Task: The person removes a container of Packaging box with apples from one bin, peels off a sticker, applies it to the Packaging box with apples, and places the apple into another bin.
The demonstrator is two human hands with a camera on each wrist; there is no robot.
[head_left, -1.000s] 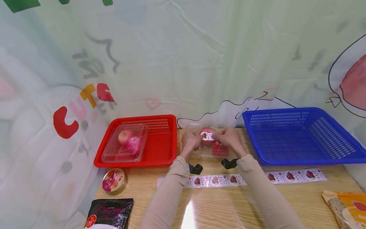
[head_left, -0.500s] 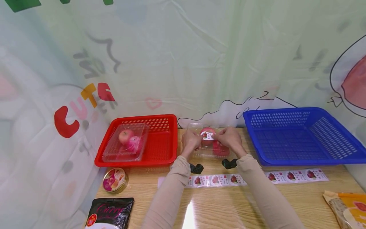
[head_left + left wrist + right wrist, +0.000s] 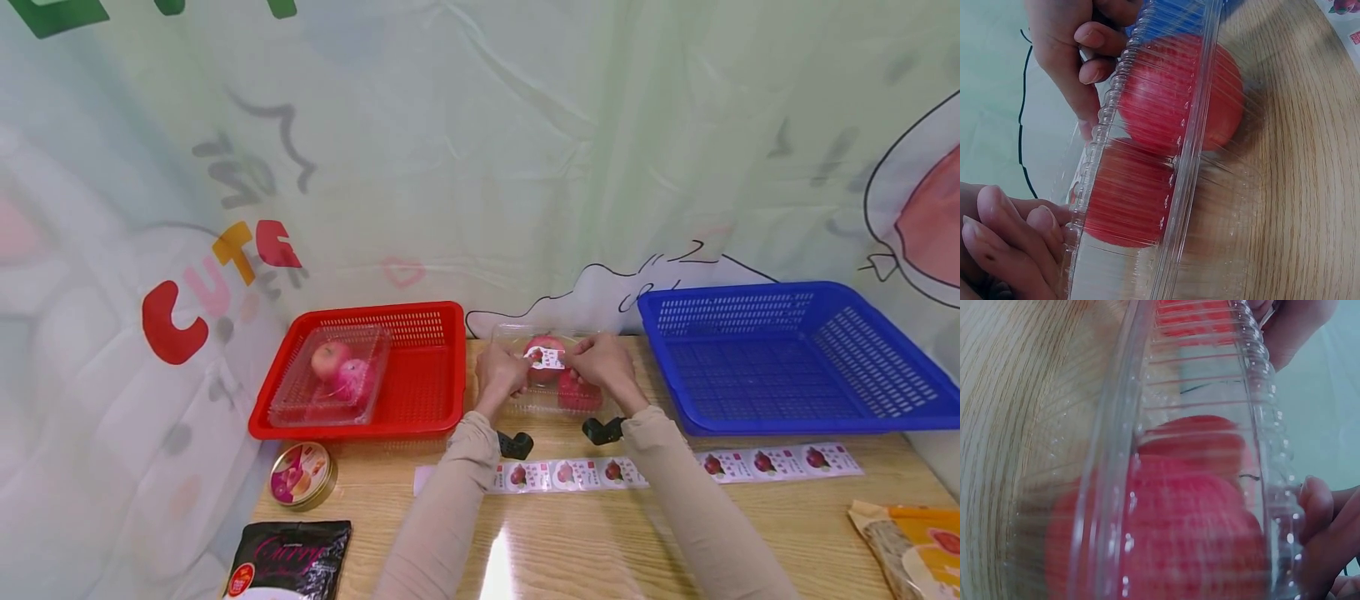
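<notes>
A clear plastic clamshell box (image 3: 517, 403) stands on the table at the back middle, with a red apple (image 3: 542, 374) and another in a pink foam net (image 3: 577, 392) inside. On top of the lid sits a white label sticker (image 3: 551, 358) with a printed red fruit. My left hand (image 3: 501, 367) touches the sticker's left end; in the left wrist view its outstretched finger (image 3: 1054, 211) meets the lid rim. My right hand (image 3: 602, 362) is at the sticker's right end, one straight finger (image 3: 1082, 103) down on the lid. Fingertip contact is partly hidden.
A red basket (image 3: 420, 392) holding another boxed pair of fruit (image 3: 337, 375) stands left. At right is a blue basket (image 3: 765, 367). A strip of stickers (image 3: 562, 474) crosses the table in front, with a round tin (image 3: 302, 473), black pouch (image 3: 292, 554) and orange packet (image 3: 915, 542) nearby.
My right fingertips have shifted slightly right, so more of the sticker's right end shows. The left hand and the box stay nearly in place.
</notes>
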